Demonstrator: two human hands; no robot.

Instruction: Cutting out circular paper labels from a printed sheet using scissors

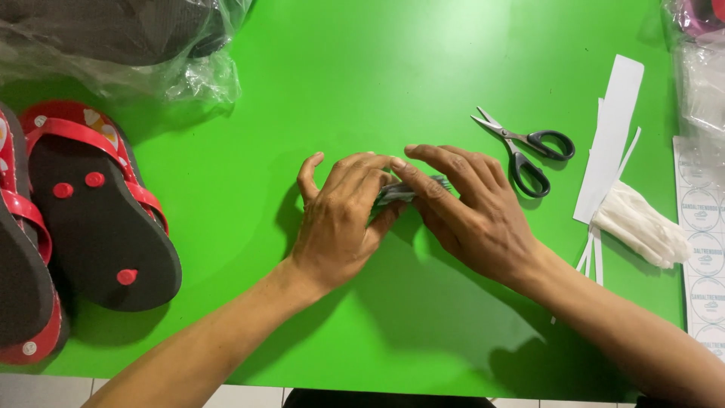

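1. Forearms come in from the near edge of the green worktop (340,68) and meet in the middle, so both hands are on the job at once.
2. Left hand (340,219) is curled over, fingers bent and thumb lifted, pinching the near end of a small grey folded piece (400,193).
3. Right hand (472,211) lies flatter, its fingertips pressing down on the same piece from the far side; both hands grip it, neither is free.
4. That grey piece sits on the worktop right between the two hands, mostly hidden; only a thin striped sliver shows, so I cannot tell exactly what it is.
5. Judging by how it tucks under the fingers, it looks light, thin and pliable, something that creases easily and could slide on the smooth green surface.
6. Best hold, I'd say, is by the edges with fingertips, one hand pinning it while the other works, much as they do now.
7. Black-handled scissors (525,151) lie shut just beyond the right hand, apart from it.
8. White paper strips (612,128) and a white cloth glove (642,227) rest further right, beside a sheet of round stickers (702,227).
9. Red-strapped sandals (83,219) lie sole-up at the left edge, with clear plastic bags (151,68) behind them.
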